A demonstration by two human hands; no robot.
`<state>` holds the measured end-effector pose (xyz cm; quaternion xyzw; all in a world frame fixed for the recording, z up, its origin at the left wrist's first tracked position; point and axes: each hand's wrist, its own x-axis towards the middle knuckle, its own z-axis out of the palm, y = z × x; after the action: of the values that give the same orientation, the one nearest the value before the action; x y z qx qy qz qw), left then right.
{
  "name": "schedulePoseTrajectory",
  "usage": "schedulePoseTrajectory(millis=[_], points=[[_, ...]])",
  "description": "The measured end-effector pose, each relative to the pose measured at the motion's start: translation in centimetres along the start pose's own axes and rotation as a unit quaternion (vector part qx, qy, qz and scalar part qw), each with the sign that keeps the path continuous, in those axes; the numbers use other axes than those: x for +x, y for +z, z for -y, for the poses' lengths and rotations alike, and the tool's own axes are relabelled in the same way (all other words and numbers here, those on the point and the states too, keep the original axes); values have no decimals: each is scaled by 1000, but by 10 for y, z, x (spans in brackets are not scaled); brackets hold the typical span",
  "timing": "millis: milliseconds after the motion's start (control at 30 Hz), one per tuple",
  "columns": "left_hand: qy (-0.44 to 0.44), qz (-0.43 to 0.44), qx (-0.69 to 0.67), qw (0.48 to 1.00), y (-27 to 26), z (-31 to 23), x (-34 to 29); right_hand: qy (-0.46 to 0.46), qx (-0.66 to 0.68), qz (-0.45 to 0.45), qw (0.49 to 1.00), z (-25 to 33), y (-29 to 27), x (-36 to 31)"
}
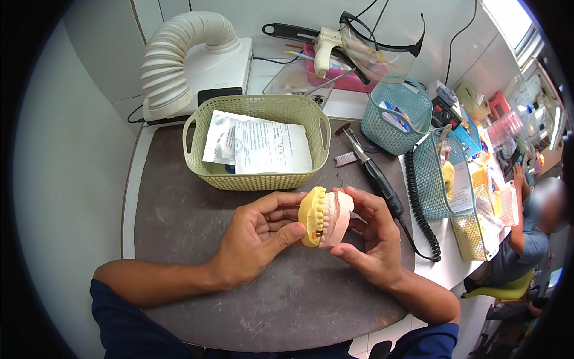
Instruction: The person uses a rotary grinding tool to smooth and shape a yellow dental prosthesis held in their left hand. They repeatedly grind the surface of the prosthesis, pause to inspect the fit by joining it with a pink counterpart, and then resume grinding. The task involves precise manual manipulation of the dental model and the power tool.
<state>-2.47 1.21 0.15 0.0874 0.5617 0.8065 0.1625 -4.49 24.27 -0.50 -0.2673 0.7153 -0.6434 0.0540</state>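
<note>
Both of my hands hold a dental model (326,216) above the dark work mat (179,203). The model has a yellow plaster half on the left and a pinkish half with a row of white teeth on the right, pressed together. My left hand (257,236) grips the yellow half, thumb across its front. My right hand (368,236) cups the pink half from behind and below. Both forearms enter from the lower edge in dark blue sleeves.
A pale green basket (257,140) with folded papers sits behind the hands. A dental handpiece (371,167) with a coiled black cord (421,209) lies to the right. Two teal baskets (397,116), a white suction unit (197,66) and a face shield (382,45) stand further back. Another person (535,233) sits at far right.
</note>
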Motion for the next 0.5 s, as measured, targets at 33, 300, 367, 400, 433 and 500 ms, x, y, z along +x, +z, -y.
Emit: schedulePoseTrajectory(millis=[33,300,367,400,433,500], points=[[5,-5,-5,1000,1,0,0,4,5,0,1000,0,0,0],[25,-29,-9,999,4,-1,-2,40,46,10,998,2,0,-1],[16,-15,3,1000,2,-1,-1,38,45,10,998,1,0,-1],[12,-7,8,1000,0,-1,-1,36,47,10,998,1,0,-1],[12,-7,7,1000,0,0,0,35,48,10,998,2,1,-1],[12,-7,4,1000,0,1,0,33,51,9,998,2,1,-1]])
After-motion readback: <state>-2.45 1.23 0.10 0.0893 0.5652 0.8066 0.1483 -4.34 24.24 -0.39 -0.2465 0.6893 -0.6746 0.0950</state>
